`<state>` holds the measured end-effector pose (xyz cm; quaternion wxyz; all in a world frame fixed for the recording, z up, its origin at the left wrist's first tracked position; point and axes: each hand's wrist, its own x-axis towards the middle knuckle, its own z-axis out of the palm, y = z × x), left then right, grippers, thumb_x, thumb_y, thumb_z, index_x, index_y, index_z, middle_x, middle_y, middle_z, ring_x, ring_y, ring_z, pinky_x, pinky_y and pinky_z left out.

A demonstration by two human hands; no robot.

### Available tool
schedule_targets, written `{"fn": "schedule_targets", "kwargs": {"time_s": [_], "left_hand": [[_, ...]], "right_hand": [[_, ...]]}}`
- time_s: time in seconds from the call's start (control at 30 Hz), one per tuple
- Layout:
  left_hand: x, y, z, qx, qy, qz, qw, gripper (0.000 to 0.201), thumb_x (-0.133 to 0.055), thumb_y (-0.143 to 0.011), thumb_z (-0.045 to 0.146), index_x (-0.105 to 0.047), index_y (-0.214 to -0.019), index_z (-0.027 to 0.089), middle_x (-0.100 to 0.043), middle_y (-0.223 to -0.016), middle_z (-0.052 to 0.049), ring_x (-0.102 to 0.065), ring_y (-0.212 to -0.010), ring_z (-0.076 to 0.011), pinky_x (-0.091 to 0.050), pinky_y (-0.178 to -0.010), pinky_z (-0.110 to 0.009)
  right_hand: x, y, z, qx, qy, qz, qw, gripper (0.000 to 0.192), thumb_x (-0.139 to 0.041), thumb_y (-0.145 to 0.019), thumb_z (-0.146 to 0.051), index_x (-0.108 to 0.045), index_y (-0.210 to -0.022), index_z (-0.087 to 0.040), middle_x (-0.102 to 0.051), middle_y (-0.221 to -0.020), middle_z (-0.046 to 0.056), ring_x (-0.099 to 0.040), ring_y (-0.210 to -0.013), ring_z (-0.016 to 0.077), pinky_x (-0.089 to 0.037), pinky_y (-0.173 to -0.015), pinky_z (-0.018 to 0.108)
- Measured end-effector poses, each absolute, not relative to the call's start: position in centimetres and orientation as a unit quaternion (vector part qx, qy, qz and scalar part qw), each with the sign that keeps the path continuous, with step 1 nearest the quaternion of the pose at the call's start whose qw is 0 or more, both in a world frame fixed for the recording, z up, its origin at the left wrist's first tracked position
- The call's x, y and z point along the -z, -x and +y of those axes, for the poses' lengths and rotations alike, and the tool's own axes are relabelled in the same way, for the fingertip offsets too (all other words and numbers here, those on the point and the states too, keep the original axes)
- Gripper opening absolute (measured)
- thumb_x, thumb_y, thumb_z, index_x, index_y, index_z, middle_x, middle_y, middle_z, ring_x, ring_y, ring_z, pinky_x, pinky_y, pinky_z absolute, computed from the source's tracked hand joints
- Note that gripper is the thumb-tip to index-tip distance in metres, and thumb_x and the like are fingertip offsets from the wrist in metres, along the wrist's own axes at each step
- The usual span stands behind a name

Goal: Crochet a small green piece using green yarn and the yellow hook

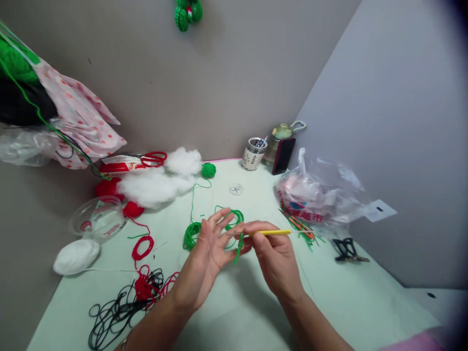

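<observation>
While a white, oval ball of yarn (76, 256) lies well left of the left hand (214, 243) on the pale green tabletop (244, 312), a tangle of black cord (117, 312) spreads nearer to it. A coil of bright green yarn (188, 237) sits just beyond the left hand, which is spread palm-up; whether it pinches anything I cannot tell. Between that hand and the right hand (276, 253) hangs a small piece of green yarn (238, 251). The right hand grips a slim metal tool with a yellow middle (272, 232), pointing leftward. Right of that hand lie a crumpled, clear plastic bag (321, 192) and black-handled scissors (354, 255).
</observation>
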<state>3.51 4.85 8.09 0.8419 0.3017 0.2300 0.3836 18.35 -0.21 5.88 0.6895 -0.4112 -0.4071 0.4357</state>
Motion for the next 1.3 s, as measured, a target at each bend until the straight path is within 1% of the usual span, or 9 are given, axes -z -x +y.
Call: {"fn": "schedule_targets", "kwargs": {"time_s": [0.1,0.17,0.23,0.4,0.5,0.63,0.83,1.07,1.3], "left_hand": [[-7.8,-3.5,4.9,-0.447,-0.315,0.238,0.803,0.055,-0.042,-0.103,0.069,-0.074,-0.103,0.025,-0.067,-0.143,-0.011,-0.047,-0.150,-0.0337,-0.036,-0.124,-0.055],[-7.3,-3.2,5.0,-0.479,-0.391,0.259,0.742,0.061,-0.039,-0.106,0.065,-0.070,-0.074,0.023,-0.075,-0.129,-0.010,-0.044,-0.151,-0.0335,-0.025,-0.129,-0.055],[-6.7,-2.8,5.3,-0.500,-0.503,0.278,0.648,0.066,-0.039,-0.106,0.063,-0.065,-0.061,0.024,-0.078,-0.122,-0.010,-0.042,-0.153,-0.0344,-0.018,-0.131,-0.055],[-6.2,-2.4,5.8,-0.466,-0.671,0.288,0.499,0.051,-0.050,-0.105,0.057,-0.083,-0.081,0.027,-0.076,-0.130,-0.011,-0.041,-0.152,-0.0351,-0.007,-0.132,-0.053],[-6.6,-2.6,5.9,-0.415,-0.659,0.298,0.552,0.043,-0.052,-0.105,0.055,-0.086,-0.102,0.028,-0.073,-0.136,-0.011,-0.043,-0.151,-0.0355,-0.020,-0.129,-0.052],[-6.8,-2.8,5.8,-0.364,-0.582,0.282,0.670,0.039,-0.057,-0.104,0.054,-0.080,-0.121,0.029,-0.075,-0.127,-0.009,-0.063,-0.126,-0.0317,-0.043,-0.112,-0.045],[-6.6,-2.9,5.8,-0.376,-0.488,0.315,0.722,0.026,-0.079,-0.091,0.045,-0.082,-0.111,0.029,-0.077,-0.106,-0.003,-0.066,-0.098,-0.0205,-0.050,-0.095,-0.032],[-7.3,-2.6,5.9,-0.390,-0.497,0.324,0.704,0.025,-0.083,-0.087,0.046,-0.084,-0.104,0.028,-0.070,-0.082,0.000,-0.060,-0.080,-0.0176,-0.050,-0.082,-0.031],[-7.2,-2.7,6.2,-0.390,-0.521,0.326,0.686,0.012,-0.081,-0.089,0.034,-0.085,-0.097,0.027,-0.075,-0.091,-0.002,-0.062,-0.076,-0.0168,-0.051,-0.080,-0.031]], "right_hand": [[-5.6,-18.1,-0.5,-0.435,0.398,-0.451,0.669,0.015,-0.071,-0.099,-0.038,-0.083,-0.103,-0.030,-0.080,-0.099,0.003,-0.072,-0.084,0.0151,-0.059,-0.079,0.028],[-5.5,-18.2,-0.5,-0.432,0.395,-0.459,0.669,0.016,-0.069,-0.101,-0.037,-0.083,-0.105,-0.030,-0.080,-0.101,0.003,-0.071,-0.085,0.0157,-0.059,-0.080,0.030],[-5.5,-18.3,-0.5,-0.421,0.396,-0.460,0.674,0.016,-0.069,-0.101,-0.037,-0.082,-0.106,-0.030,-0.080,-0.102,0.004,-0.070,-0.086,0.0168,-0.058,-0.080,0.031],[-5.4,-18.7,-0.6,-0.410,0.411,-0.447,0.680,0.016,-0.069,-0.101,-0.038,-0.082,-0.105,-0.030,-0.079,-0.101,0.004,-0.069,-0.088,0.0189,-0.055,-0.082,0.034],[-5.5,-18.9,-0.6,-0.401,0.418,-0.441,0.685,0.015,-0.070,-0.100,-0.039,-0.082,-0.104,-0.031,-0.079,-0.101,0.004,-0.069,-0.089,0.0191,-0.053,-0.083,0.034],[-5.6,-19.0,-0.4,-0.390,0.422,-0.442,0.689,0.016,-0.068,-0.101,-0.038,-0.083,-0.104,-0.031,-0.079,-0.100,0.003,-0.067,-0.089,0.0188,-0.053,-0.083,0.033],[-6.0,-19.0,-0.5,-0.343,0.449,-0.472,0.676,0.016,-0.067,-0.103,-0.033,-0.083,-0.104,-0.033,-0.080,-0.100,0.002,-0.068,-0.086,0.0178,-0.054,-0.081,0.033],[-6.9,-18.5,-0.5,-0.295,0.463,-0.503,0.668,0.016,-0.069,-0.100,-0.034,-0.085,-0.101,-0.030,-0.081,-0.094,0.006,-0.068,-0.085,0.0225,-0.056,-0.079,0.038],[-6.9,-18.5,-0.5,-0.289,0.467,-0.509,0.663,0.016,-0.069,-0.101,-0.031,-0.085,-0.103,-0.032,-0.082,-0.097,0.005,-0.068,-0.084,0.0205,-0.056,-0.077,0.036]]}}
